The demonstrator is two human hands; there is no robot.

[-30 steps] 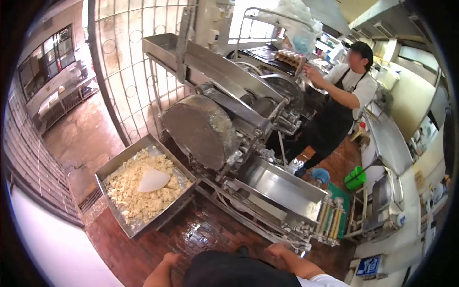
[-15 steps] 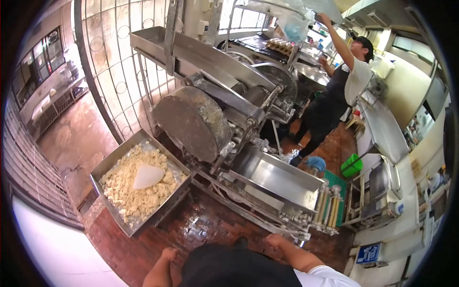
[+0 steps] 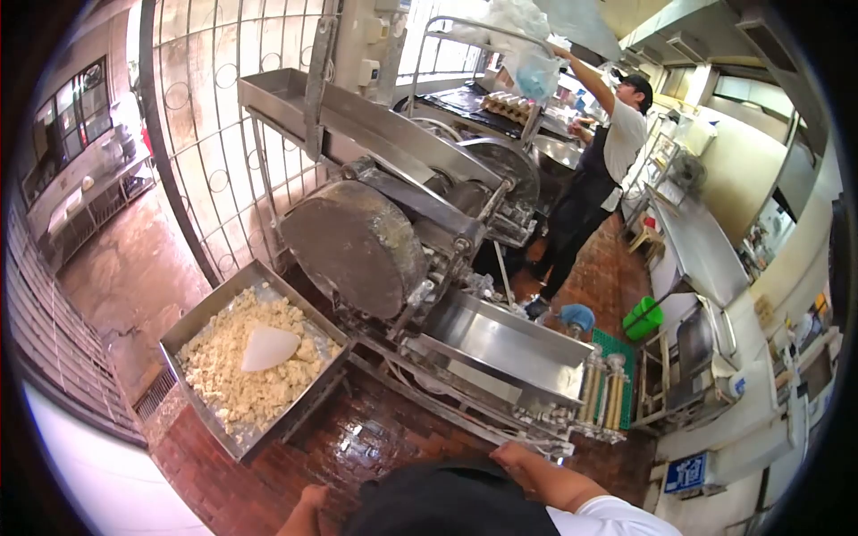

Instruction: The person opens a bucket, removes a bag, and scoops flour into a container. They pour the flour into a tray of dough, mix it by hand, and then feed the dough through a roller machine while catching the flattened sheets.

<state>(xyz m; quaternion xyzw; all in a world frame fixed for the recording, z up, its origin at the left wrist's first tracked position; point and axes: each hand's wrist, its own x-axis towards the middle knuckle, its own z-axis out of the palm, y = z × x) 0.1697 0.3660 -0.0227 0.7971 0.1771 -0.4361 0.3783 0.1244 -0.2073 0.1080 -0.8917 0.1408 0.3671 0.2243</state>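
My left hand (image 3: 313, 497) hangs low beside my dark apron (image 3: 438, 500), its fingers curled in with nothing showing in them. On the other side of the apron, my right hand (image 3: 509, 455) is loosely closed as well, near the lower frame of a large metal roller machine (image 3: 357, 246). Ahead of my left hand stands a metal tray (image 3: 246, 456) full of crumbly pale dough (image 3: 255, 384). A white plastic scraper (image 3: 269, 348) lies on top of the dough. Neither hand touches the tray.
Below the rollers sits a steel trough (image 3: 500, 344), with several rolling-pin-like cylinders (image 3: 603, 393) at its near end. A co-worker (image 3: 599, 170) stands behind the machine, one arm raised toward plastic bags (image 3: 534, 71). A green bin (image 3: 643, 318) and a counter (image 3: 706, 241) line the right.
The view has shifted slightly, so the tray and machine sit a little further left. The co-worker's raised arm is lower, near the bags. My hands stay low at my sides.
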